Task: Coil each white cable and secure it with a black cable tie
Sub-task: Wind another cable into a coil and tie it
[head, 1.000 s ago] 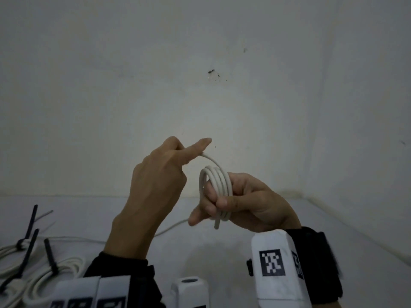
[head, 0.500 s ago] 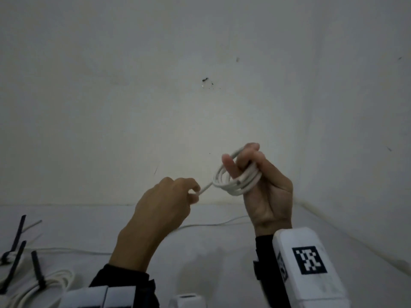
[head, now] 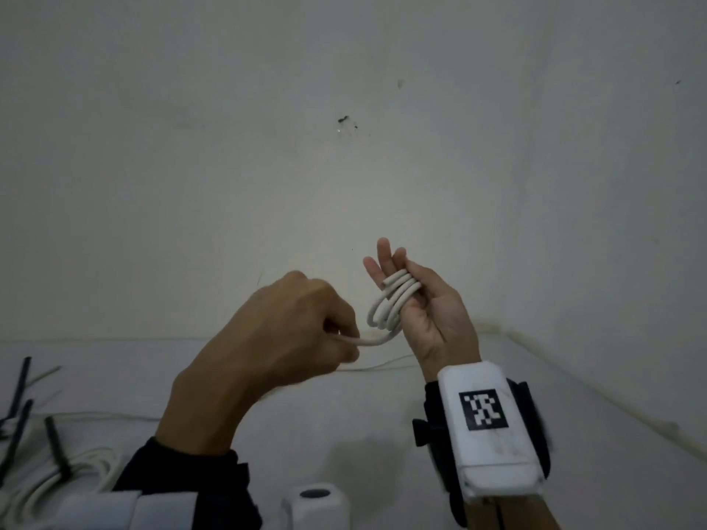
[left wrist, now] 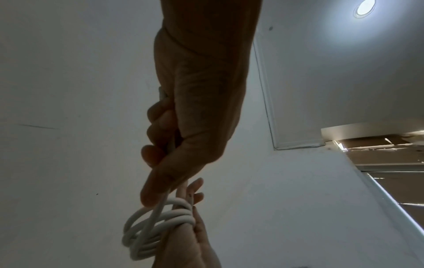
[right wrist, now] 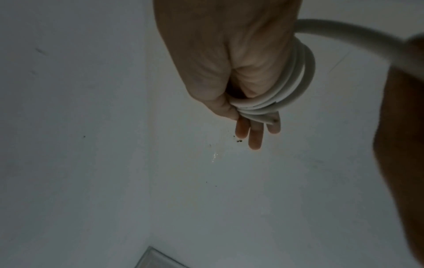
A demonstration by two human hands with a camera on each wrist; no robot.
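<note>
The winding step was in hand. The right hand [head: 424, 311] stood up with its fingers [right wrist: 254, 137] straight, and the white cable [head: 394, 304] went round them in a few loops. The thumb seemed to press the loops against the fingers, so that grip was only partly closed on the coil. The left hand [head: 302, 330] was curled tight on the loose part of the same cable, just beside the coil, and the cable ran straight from that fist up into the loops. Both hands were held up in the air, above the desk [head: 382, 434].

More cable trailed down behind the hands and lay thin along the desk, so the coil did not look finished. I think the next move called for the left hand to carry its bit of cable round the right fingers again, keeping it snug so no loop slipped off the fingertips. After that a black tie [head: 57, 449] would be needed.

There was lots of open room. The wall [head: 344, 166] was well behind the hands. A side wall met the desk far off to the right. On the near left lay other coiled cables [head: 34, 487] with black ties on them, well apart from the hands.
</note>
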